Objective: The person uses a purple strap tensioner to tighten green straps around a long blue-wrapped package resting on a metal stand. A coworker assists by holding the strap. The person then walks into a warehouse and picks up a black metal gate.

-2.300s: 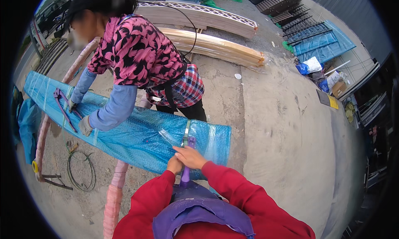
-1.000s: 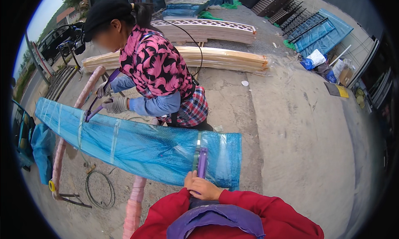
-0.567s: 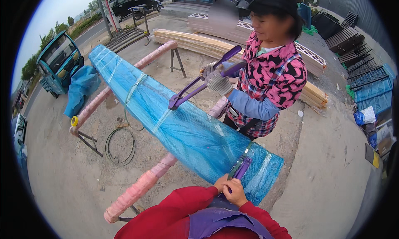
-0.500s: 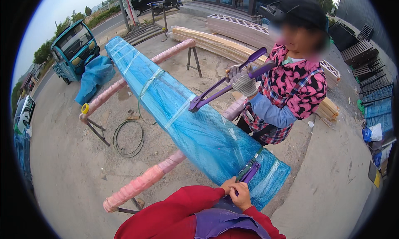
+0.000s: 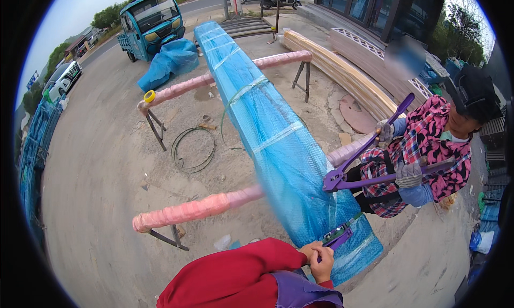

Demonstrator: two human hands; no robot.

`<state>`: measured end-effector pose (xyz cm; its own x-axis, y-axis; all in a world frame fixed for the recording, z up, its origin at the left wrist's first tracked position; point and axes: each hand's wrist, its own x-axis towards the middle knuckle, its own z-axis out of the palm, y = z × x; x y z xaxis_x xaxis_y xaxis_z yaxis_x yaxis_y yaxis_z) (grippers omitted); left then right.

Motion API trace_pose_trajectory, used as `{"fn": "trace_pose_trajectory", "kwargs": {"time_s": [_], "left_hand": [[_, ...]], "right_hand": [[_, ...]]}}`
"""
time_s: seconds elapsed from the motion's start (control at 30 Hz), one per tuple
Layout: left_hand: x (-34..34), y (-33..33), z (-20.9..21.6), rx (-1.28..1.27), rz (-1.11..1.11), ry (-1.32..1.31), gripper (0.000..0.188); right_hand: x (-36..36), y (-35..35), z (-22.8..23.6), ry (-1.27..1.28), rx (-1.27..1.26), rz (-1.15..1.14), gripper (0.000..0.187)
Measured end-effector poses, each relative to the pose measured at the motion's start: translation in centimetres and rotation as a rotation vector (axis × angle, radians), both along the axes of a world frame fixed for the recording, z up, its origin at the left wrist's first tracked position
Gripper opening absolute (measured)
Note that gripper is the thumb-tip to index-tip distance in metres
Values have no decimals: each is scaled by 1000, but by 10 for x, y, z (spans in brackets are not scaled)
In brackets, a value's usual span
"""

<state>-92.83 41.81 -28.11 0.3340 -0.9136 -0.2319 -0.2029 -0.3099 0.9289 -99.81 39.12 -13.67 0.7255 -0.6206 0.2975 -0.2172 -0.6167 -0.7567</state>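
A long bundle [image 5: 278, 142] wrapped in blue bubble wrap lies across padded trestle bars. Near its close end, a purple strapping tensioner [image 5: 340, 236] sits on the wrap with a green strap [image 5: 355, 218] running through it. My left hand [image 5: 310, 251] and my right hand [image 5: 322, 264] are closed close together at its near end, on its handle; the fingers partly cover the grip. Facing me at the right, a co-worker in gloves holds a long-handled purple strap crimper [image 5: 334, 180] with its handles spread, its head over the bundle.
Pink-wrapped trestle bars [image 5: 182, 211] jut out left of the bundle, one carrying a yellow tape roll [image 5: 149, 96]. A coil of green strap [image 5: 194, 150] lies on the ground. Wrapped planks [image 5: 326, 67] lie behind, and a blue three-wheeled truck [image 5: 152, 27] stands far left.
The co-worker has spread the crimper's handles and brought its head lower, nearer the tensioner. My view has shifted, while my hands stay on the tensioner.
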Motion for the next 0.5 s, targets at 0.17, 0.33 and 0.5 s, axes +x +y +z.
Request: {"fn": "trace_pose_trajectory", "kwargs": {"time_s": [0.17, 0.33, 0.5], "left_hand": [[1, 5, 3, 2, 15, 22, 33], [-1, 7, 4, -4, 23, 27, 32], [-8, -1, -8, -30, -6, 27, 31]], "right_hand": [[0, 2, -8, -11, 6, 20, 11], [-4, 3, -8, -8, 10, 21, 12], [-6, 0, -4, 8, 7, 12, 11]]}}
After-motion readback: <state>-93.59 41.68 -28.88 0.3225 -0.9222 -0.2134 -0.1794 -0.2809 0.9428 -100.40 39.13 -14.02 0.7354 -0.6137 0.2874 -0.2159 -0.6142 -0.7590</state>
